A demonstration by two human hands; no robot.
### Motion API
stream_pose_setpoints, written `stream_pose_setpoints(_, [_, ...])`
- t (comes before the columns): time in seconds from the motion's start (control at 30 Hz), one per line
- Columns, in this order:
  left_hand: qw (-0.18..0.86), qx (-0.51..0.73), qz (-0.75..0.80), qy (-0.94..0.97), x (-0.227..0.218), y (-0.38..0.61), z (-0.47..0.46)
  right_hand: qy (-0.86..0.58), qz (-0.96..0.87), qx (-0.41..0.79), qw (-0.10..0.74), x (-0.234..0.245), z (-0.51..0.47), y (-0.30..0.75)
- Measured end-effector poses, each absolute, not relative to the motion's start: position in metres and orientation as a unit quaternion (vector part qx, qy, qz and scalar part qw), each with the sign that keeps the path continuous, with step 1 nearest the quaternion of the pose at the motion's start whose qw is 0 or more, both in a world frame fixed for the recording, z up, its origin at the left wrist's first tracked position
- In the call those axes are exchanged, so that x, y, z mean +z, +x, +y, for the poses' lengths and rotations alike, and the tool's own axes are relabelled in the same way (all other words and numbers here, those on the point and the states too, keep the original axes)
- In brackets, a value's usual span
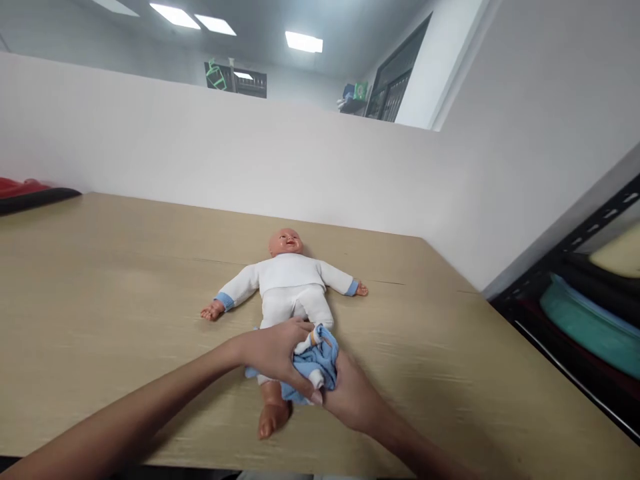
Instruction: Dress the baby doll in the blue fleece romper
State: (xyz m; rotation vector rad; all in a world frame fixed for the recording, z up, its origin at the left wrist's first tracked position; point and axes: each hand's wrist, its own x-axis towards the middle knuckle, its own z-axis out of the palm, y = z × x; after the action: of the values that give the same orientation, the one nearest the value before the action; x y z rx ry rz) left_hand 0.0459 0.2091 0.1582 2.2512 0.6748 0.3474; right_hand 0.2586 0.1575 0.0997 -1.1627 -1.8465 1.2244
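My left hand [273, 353] and my right hand [350, 393] are both closed on the blue cloth [317, 363], which is bunched around the legs of the doll [287, 280]; the doll lies on its back in the middle of the table [100, 280], with one bare foot showing below my hands. The cloth looks soft, thin and light, so I judge it folds easily and is best pinched at its edge. The doll seems light with stiff plastic limbs, so I think it may slide.
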Motion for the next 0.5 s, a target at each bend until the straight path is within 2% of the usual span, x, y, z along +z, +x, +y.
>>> stream_pose_setpoints(0.17, [0.366, 0.167, 0.323, 0.857, 0.149, 0.04, 0.22, -0.383, -0.712, 0.525, 0.265, 0.09, 0.191, 0.268])
stream_pose_setpoints(0.27, [0.351, 0.175, 0.326, 0.86, 0.146, 0.034, 0.219, -0.337, -0.697, 0.568, 0.279, 0.082, 0.196, 0.269])
stream_pose_setpoints(0.4, [0.264, 0.162, 0.396, 0.864, 0.144, 0.033, 0.208, -0.382, -0.722, 0.482, 0.316, 0.081, 0.188, 0.266])
stream_pose_setpoints(0.5, [0.196, 0.113, 0.432, 0.873, 0.143, 0.033, 0.204, -0.439, -0.729, 0.438, 0.289, 0.084, 0.18, 0.264])
